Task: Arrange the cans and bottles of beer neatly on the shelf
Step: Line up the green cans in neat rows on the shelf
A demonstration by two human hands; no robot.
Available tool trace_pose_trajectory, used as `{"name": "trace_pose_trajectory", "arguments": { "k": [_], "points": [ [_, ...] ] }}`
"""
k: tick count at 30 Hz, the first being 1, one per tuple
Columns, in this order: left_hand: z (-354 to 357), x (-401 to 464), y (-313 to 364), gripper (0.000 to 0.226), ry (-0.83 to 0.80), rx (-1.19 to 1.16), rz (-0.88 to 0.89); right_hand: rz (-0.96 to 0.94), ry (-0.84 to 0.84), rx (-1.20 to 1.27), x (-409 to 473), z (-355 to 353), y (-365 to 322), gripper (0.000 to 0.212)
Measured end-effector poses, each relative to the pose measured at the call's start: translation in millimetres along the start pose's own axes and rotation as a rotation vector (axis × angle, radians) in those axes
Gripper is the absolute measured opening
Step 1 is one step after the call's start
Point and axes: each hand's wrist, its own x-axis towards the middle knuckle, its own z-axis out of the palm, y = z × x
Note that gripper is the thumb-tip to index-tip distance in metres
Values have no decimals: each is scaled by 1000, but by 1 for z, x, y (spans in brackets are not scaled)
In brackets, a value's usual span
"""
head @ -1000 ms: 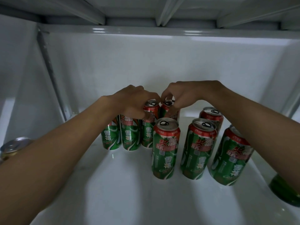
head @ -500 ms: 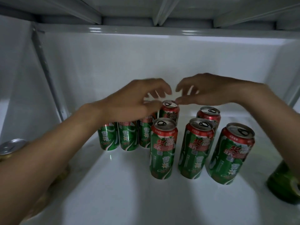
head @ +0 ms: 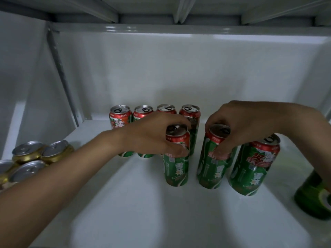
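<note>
Presently, the left hand (head: 152, 135) grips the front-left can (head: 176, 158) by its top; the right hand (head: 250, 122) grips the middle can (head: 213, 165) likewise. Both stand upright on the shelf (head: 143, 203), before four back-row cans (head: 154, 111).

White back wall (head: 179, 72), grey left side wall (head: 21, 77), slanted metal strut (head: 59, 72), ribbed panel overhead (head: 179, 8), dim light
</note>
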Motion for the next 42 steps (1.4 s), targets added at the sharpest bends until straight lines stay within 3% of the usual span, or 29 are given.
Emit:
{"name": "trace_pose_trajectory", "arguments": {
  "k": [8,16,21,27,33,42],
  "points": [
    [-30,-46,1,51,45,19,4,-65,68,5,0,2,-39,48],
    [-58,-91,-12,63,73,-37,54,-71,106,-57,4,6,-87,47],
    [-67,-114,-13,56,102,12,34,-84,152,-93,5,13,-108,66],
    [-78,-133,-17,54,117,14,-23,-97,173,-65,8,14,-125,59],
    [-93,-145,-32,52,129,53,-21,-51,211,-106,32,24,-140,79],
    [-113,-142,-58,53,80,93,10,-28,225,-65,57,27,-170,57]
  ]
}}
